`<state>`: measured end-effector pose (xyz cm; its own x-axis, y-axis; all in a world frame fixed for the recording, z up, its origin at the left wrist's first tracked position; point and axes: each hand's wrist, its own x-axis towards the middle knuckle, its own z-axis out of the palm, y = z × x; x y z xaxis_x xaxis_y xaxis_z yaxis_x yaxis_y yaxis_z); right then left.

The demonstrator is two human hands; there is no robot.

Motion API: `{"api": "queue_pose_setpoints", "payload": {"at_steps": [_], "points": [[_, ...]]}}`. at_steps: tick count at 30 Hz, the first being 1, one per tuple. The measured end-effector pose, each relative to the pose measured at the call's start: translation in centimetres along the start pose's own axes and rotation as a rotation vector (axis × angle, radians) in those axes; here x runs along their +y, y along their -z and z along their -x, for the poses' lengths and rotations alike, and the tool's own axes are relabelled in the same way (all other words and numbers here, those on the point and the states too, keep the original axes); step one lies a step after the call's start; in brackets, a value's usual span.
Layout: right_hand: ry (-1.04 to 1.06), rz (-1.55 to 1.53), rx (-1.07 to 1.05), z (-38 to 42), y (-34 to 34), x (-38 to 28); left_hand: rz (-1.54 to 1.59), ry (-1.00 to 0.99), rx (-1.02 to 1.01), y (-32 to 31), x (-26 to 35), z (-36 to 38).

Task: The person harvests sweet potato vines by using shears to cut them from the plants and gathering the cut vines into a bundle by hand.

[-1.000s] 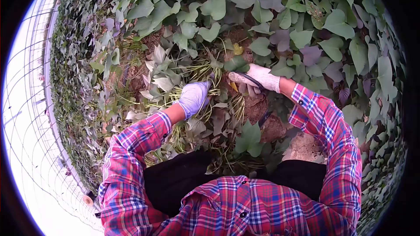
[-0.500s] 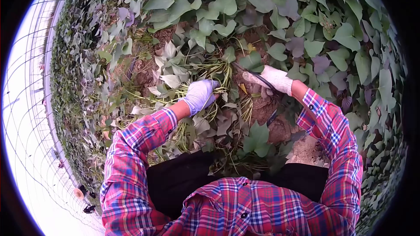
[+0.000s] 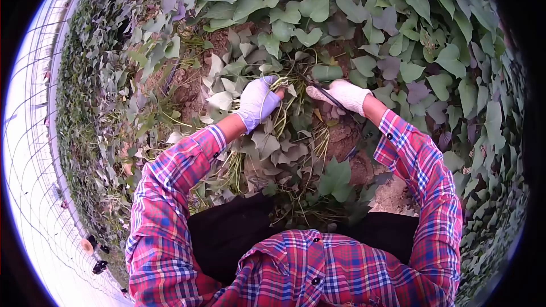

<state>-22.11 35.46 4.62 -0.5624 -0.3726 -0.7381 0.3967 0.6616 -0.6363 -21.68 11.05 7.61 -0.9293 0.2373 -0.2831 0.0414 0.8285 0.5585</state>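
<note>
My left hand [image 3: 259, 102], in a pale lavender glove, is closed round a bundle of thin green stems [image 3: 281, 111] at the middle of the view. To its right my right hand [image 3: 340, 96], in a white knit glove, grips a dark, slender tool [image 3: 330, 96]. The tool's far end reaches up and left among the stems just past my left hand, and its tip is hidden there. Cut-looking pale, upturned leaves [image 3: 220, 100] lie beside and below my left hand.
Broad heart-shaped leaves [image 3: 415, 0] cover the top and right. Brown soil [image 3: 344, 139] shows below my right hand. My dark-clad knees [image 3: 230, 224] flank more stems. Wire fencing [image 3: 34, 108] runs along the far left, with a round tan object [image 3: 87, 245] near its bottom.
My left hand has moved slightly up and right with the stems. The right hand has shifted left with the tool, bringing the two hands closer together.
</note>
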Motion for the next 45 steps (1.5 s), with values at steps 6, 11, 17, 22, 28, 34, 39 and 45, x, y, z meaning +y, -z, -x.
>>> {"api": "queue_pose_setpoints", "payload": {"at_steps": [6, 11, 17, 22, 28, 34, 39, 45], "points": [[0.070, -0.292, 0.002, 2.3, -0.3, -0.7, 0.184, 0.055, -0.084, -3.0, -3.4, -6.4], [0.144, -0.382, -0.049, 1.9, -0.3, -0.1, 0.453, 0.248, -0.184, -4.7, -1.4, -6.3], [0.102, -0.003, -0.016, 0.6, 0.4, 0.0, 0.460, 0.289, -0.213, -7.0, -3.8, -8.1], [0.074, -0.221, 0.002, 0.3, -0.4, 0.7, 0.495, 0.348, -0.179, -6.0, -2.7, -7.1], [0.123, -0.336, -0.015, 4.7, 0.7, -0.1, 0.823, 0.284, 0.004, -2.9, -3.3, -5.7], [0.032, -0.326, -0.007, 5.7, 1.0, 3.1, 1.099, 0.317, 0.076, 5.8, -1.5, -0.4], [-0.019, -0.242, 0.092, 6.9, 1.2, 2.0, 1.041, 0.164, 0.342, 16.9, -5.2, 6.0], [0.112, -0.074, -0.058, 5.3, -0.7, 0.9, 0.853, 0.052, 0.569, 23.6, -4.7, 9.7]]}}
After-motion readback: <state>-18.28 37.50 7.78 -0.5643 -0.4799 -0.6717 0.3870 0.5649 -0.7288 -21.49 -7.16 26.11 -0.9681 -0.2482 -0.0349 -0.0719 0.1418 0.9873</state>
